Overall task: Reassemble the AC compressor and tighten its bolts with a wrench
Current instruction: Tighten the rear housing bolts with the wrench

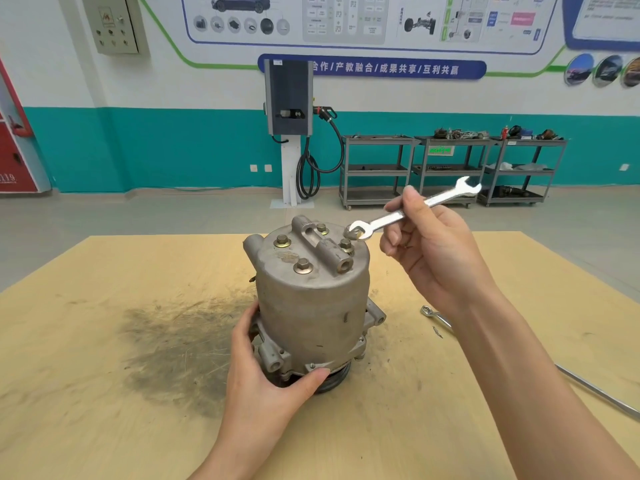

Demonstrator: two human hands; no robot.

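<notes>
While my left hand (pixel 266 368) grips the compressor (pixel 311 299) base, my right hand (pixel 426 244) pinches the wrench (pixel 408 211), its far end on a bolt (pixel 350 231).

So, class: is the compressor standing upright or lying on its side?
Upright. The compressor stands on end on the table, bolted cover facing up, left hand gripping its base.

The compressor (pixel 311 299) stands upright on the table (pixel 104 375); a long tool (pixel 588 386), perhaps a ratchet handle, lies right of the compressor, carts (pixel 450 168) far behind it
</notes>
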